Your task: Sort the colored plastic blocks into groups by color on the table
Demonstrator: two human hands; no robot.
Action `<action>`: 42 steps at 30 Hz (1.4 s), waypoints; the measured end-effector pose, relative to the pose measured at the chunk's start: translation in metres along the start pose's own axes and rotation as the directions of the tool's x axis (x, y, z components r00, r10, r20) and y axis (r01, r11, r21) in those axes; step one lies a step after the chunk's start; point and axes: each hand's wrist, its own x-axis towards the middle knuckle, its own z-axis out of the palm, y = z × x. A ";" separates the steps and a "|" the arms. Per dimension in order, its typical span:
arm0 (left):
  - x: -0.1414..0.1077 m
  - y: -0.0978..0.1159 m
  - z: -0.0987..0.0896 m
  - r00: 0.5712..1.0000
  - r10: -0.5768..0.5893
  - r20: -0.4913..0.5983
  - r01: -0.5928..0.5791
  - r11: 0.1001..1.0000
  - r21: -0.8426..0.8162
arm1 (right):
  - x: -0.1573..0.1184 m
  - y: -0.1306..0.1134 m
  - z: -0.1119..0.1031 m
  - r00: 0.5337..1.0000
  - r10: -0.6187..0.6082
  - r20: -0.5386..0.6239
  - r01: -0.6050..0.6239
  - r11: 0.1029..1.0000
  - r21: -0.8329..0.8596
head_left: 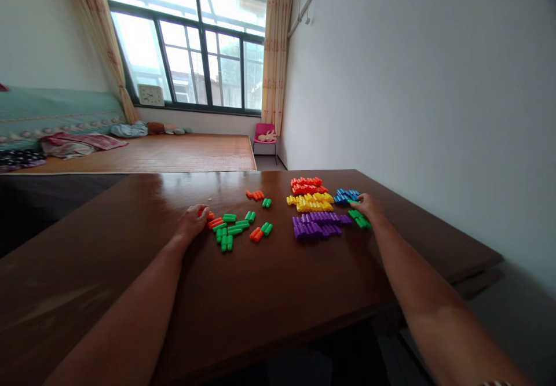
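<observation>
Small rounded plastic blocks lie on a dark brown table (pixel 278 282). My left hand (pixel 192 222) rests at the left edge of the loose group, fingers curled over an orange block; another orange block (pixel 215 223) lies just beside the fingertips. To its right spread several green blocks (pixel 238 227), with an orange pair (pixel 256 234) nearer the middle. On the far right, my right hand (pixel 368 205) pinches a green block (pixel 353 202) between a blue group (pixel 346 195) and a green group (pixel 358 219). Its lower fingers are partly hidden.
Left of my right hand are rows of red-orange blocks (pixel 309 186), yellow blocks (pixel 310 202) and purple blocks (pixel 319 225). A few orange blocks (pixel 255 194) lie farther back. Beyond the table are a bed (pixel 195 151) and a pink chair (pixel 264 129); a white wall (pixel 417 85) stands right.
</observation>
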 end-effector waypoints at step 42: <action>-0.003 -0.001 0.028 0.977 0.215 0.000 -0.185 0.838 -0.513 | -0.163 -0.314 0.045 0.463 -0.876 0.137 0.765 0.473 0.438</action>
